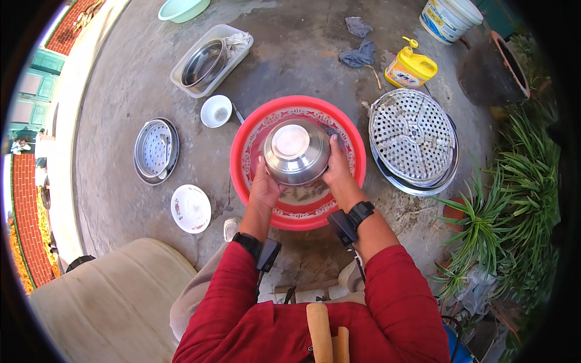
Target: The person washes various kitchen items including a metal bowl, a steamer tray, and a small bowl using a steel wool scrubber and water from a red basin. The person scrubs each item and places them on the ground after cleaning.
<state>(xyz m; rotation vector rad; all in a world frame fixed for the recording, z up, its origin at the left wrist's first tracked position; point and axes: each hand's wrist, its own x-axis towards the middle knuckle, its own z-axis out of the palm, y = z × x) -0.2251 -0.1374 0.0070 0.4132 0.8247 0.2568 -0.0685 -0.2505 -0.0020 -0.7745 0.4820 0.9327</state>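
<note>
Between my two hands is a stainless steel bowl (297, 154), its base turned up towards the camera. My left hand (267, 183) grips its lower left rim, and my right hand (337, 163) grips the right side. Below the bowl lies a red basin (297, 221) with a white pattern, holding some cloudy water. Part of a dark cloth shows in the basin behind the bowl, near my right fingertips. Left of the basin stand a white bowl (216, 111) and a white plate (190, 208) with a floral print.
At right, perforated steamer trays (413, 136) rest on a metal lid or pan. A yellow detergent bottle (411, 68), grey rags (358, 54), a white bucket (447, 20) and a dark pot (490, 72) stand beyond. At left are a colander (154, 147) and a plastic tub (199, 93); potted plants (490, 227) line the right.
</note>
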